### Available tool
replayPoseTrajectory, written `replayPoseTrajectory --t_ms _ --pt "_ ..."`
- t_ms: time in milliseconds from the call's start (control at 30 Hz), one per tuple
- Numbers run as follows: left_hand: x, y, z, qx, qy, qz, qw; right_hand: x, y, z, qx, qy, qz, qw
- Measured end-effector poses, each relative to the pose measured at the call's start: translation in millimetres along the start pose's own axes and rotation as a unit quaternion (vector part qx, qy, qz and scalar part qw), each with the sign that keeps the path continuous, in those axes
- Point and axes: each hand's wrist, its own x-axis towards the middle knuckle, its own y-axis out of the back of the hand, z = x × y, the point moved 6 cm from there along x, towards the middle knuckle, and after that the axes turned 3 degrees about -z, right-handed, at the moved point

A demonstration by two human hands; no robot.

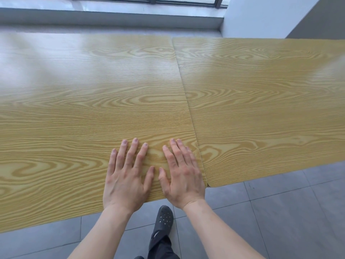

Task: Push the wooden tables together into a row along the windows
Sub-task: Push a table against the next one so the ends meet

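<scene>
Two yellow wood-grain tables stand side by side under the window. The left table (78, 113) and the right table (261, 109) meet along a thin seam running from far centre to near right. The left table's near edge sticks out closer to me than the right table's. My left hand (127, 176) lies flat, palm down, fingers spread, on the left table's near right corner. Beside it, my right hand (183, 176) rests flat on the same corner, right next to the seam. Neither hand holds anything.
A grey window sill (112, 17) and dark window frame run along the far side. A white wall (261, 17) rises at the far right. Grey floor tiles (280, 212) lie in front, with my dark-shoed foot (163, 219) just under the table edge.
</scene>
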Motion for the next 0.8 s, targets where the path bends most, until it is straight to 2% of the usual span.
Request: replayPoseTrajectory --t_ms 500,800 --pt "0.0 -4.7 -2.5 0.01 -0.006 -0.002 1.0 -0.7 -1.4 -0.4 0.003 0.002 0.007 1.0" --pt "2.8 -0.5 -1.6 0.016 -0.004 -0.039 0.999 1.5 -2.6 0.2 -0.021 -0.001 -0.048 0.999"
